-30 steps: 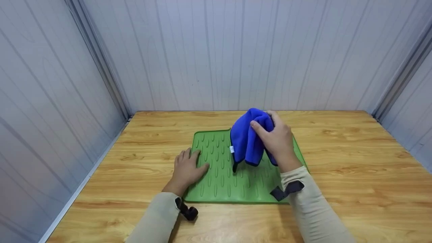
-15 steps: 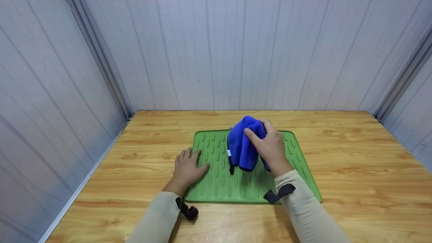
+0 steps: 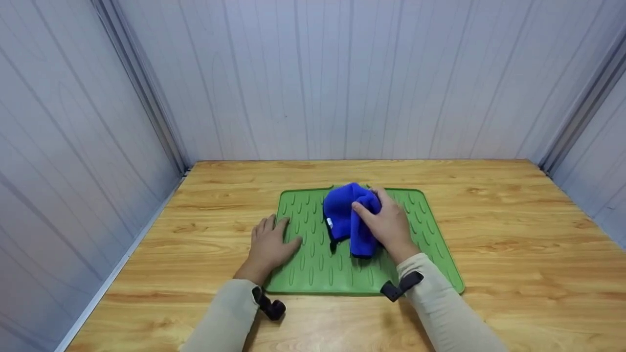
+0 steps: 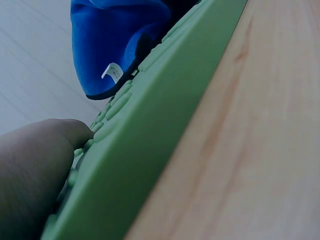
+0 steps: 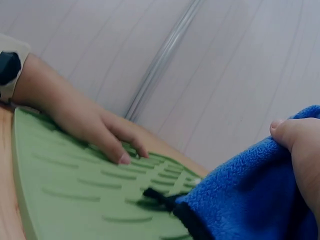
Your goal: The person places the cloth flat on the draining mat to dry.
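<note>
A bunched blue cloth (image 3: 340, 208) with dark edging, a white tag and a small dark loop is gripped by my right hand (image 3: 391, 222), thumb on the near side. Its lower folds hang close over a green mat (image 3: 303, 274) with raised oval ridges. On the mat's left edge rests my left hand (image 3: 270, 247), fingers spread and pointing away. In the left wrist view, the thumb (image 4: 47, 145) lies at the ridges, and the tag (image 4: 114, 72) shows on the cloth. The right wrist view shows fleecy cloth (image 5: 240, 185) under the right thumb (image 5: 292, 135).
The mat lies on a wood-grain table (image 3: 513, 234). Pale panel walls (image 3: 313, 78) stand behind and at both sides. Dark straps with small black devices (image 3: 274, 309) sit on both wrists over beige sleeves (image 3: 222, 313).
My right hand has lowered the cloth toward the mat and moved it slightly left and nearer. More of the mat's right side shows. My left hand has stayed in place.
</note>
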`<action>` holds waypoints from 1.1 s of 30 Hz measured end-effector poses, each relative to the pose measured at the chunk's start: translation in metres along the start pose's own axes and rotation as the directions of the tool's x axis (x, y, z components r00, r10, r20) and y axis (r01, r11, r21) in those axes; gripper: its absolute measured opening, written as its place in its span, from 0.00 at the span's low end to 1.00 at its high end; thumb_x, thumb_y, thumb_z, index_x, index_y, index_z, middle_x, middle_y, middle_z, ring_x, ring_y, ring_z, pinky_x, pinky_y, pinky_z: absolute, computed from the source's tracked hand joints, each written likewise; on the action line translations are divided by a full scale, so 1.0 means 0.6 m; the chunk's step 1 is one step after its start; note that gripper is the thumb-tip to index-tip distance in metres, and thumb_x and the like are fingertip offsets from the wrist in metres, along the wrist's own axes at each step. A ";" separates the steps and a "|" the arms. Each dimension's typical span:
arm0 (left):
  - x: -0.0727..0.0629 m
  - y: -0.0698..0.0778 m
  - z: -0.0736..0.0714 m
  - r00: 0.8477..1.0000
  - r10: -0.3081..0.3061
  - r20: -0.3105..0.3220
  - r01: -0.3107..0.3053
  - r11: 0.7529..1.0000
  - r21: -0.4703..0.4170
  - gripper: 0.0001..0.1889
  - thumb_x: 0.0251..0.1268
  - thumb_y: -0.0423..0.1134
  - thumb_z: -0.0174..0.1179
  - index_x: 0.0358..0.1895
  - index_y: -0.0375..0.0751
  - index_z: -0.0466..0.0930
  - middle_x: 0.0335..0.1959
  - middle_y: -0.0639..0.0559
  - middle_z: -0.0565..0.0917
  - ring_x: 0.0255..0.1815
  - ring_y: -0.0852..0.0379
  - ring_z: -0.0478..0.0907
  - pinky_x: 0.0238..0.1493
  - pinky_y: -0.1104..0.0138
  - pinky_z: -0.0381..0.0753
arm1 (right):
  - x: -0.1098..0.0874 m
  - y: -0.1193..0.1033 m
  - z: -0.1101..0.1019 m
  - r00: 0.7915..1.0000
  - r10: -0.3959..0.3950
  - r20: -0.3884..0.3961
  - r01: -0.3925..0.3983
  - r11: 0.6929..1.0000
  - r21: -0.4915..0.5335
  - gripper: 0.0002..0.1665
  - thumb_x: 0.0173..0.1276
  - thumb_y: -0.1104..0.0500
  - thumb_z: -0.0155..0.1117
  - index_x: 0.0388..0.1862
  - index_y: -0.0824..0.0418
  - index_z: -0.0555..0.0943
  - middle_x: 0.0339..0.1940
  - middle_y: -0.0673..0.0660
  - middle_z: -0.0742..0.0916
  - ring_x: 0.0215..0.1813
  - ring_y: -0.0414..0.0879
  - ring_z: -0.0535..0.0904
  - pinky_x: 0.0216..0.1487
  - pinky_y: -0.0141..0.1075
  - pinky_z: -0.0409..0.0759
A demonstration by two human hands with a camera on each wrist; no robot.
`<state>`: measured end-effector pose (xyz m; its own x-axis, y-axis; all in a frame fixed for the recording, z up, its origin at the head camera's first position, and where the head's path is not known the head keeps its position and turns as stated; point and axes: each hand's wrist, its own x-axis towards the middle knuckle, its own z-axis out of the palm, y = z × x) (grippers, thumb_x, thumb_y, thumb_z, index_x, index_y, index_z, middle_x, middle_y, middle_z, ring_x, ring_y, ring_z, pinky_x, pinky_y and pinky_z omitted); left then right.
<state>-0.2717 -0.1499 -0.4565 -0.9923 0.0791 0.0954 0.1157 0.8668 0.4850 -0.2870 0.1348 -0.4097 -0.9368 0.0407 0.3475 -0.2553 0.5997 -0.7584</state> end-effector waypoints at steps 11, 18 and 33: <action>0.002 -0.002 0.005 1.000 0.000 0.006 0.000 1.000 0.012 0.38 0.69 0.59 0.56 0.76 0.42 0.65 0.78 0.32 0.58 0.79 0.33 0.48 0.77 0.41 0.42 | -0.005 0.036 0.022 0.994 0.074 0.084 -0.067 0.995 -0.077 0.31 0.65 0.37 0.70 0.57 0.56 0.79 0.51 0.61 0.87 0.51 0.58 0.83 0.52 0.53 0.79; -0.001 -0.002 0.001 1.000 0.003 0.005 -0.003 1.000 -0.006 0.37 0.70 0.58 0.56 0.76 0.41 0.65 0.78 0.32 0.57 0.80 0.33 0.48 0.77 0.41 0.42 | -0.006 0.036 0.023 0.989 0.089 0.117 -0.078 0.992 -0.100 0.35 0.64 0.34 0.69 0.60 0.56 0.77 0.55 0.62 0.86 0.55 0.58 0.82 0.54 0.53 0.78; -0.001 0.058 0.003 0.996 0.091 0.002 -0.090 0.995 -0.029 0.37 0.71 0.60 0.54 0.75 0.41 0.67 0.80 0.36 0.57 0.81 0.34 0.43 0.78 0.41 0.40 | 0.026 0.051 -0.039 0.991 0.126 0.041 -0.130 0.987 0.091 0.29 0.82 0.39 0.43 0.62 0.58 0.78 0.54 0.60 0.87 0.59 0.56 0.80 0.61 0.52 0.73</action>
<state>-0.2674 -0.1192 -0.4411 -0.9778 0.1583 0.1371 0.2062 0.8414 0.4995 -0.3036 0.1726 -0.4147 -0.9706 0.0829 0.2259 -0.1526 0.5137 -0.8443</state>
